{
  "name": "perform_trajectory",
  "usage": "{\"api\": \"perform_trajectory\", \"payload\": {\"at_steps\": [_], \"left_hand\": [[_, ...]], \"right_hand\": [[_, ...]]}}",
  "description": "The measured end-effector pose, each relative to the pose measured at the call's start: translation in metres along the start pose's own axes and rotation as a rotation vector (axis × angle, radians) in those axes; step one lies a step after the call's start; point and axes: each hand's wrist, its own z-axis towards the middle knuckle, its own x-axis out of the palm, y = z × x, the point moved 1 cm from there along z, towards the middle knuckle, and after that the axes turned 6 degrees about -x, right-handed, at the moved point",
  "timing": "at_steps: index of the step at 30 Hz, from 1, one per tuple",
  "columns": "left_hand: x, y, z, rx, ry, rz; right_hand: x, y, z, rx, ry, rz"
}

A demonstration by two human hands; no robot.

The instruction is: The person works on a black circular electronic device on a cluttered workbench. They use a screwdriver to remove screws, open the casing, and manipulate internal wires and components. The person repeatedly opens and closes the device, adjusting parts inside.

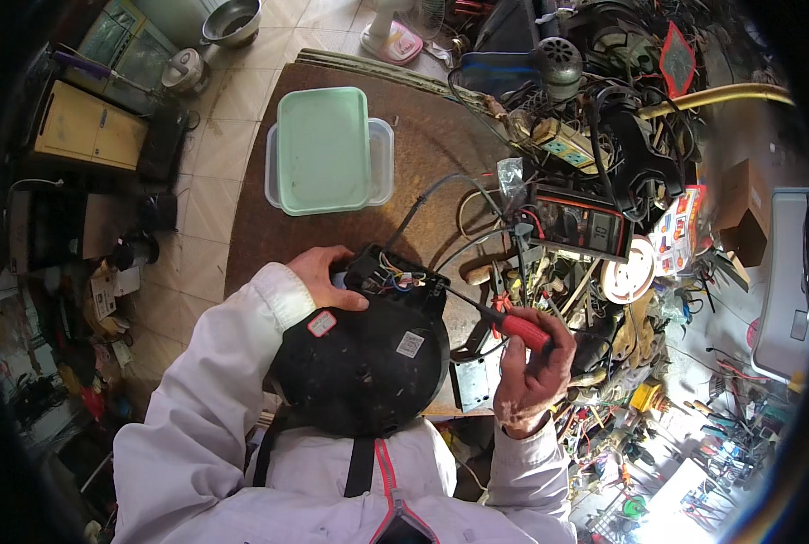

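A round black appliance housing (363, 376) lies bottom up against my lap and the table edge. Its far end has an open compartment where several coloured wires (393, 274) show. My left hand (326, 279) grips the housing beside that compartment, thumb on top; its fingertips are partly hidden. In my right hand (533, 374) is a screwdriver (526, 331) with a red handle. The dark shaft points left, to the right corner of the compartment; I cannot tell whether its tip sits in a screw. A black cable (411, 221) loops out from the compartment.
A pale green lid (323, 150) sits on a clear plastic container on the brown table (413, 136). To the right are a multimeter (572, 222), a power strip (567, 147), red-handled pliers (501, 304) and a white round reel (628, 272), among heaped tools and cables.
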Motion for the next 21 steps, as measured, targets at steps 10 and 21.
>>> {"api": "perform_trajectory", "payload": {"at_steps": [10,21], "left_hand": [[0.0,0.002,-0.001,-0.003,-0.026,0.01],[-0.001,-0.004,-0.005,-0.012,-0.058,0.014]], "right_hand": [[0.017,-0.014,0.007,0.004,0.005,-0.033],[0.018,-0.014,0.009,0.011,0.015,-0.049]]}}
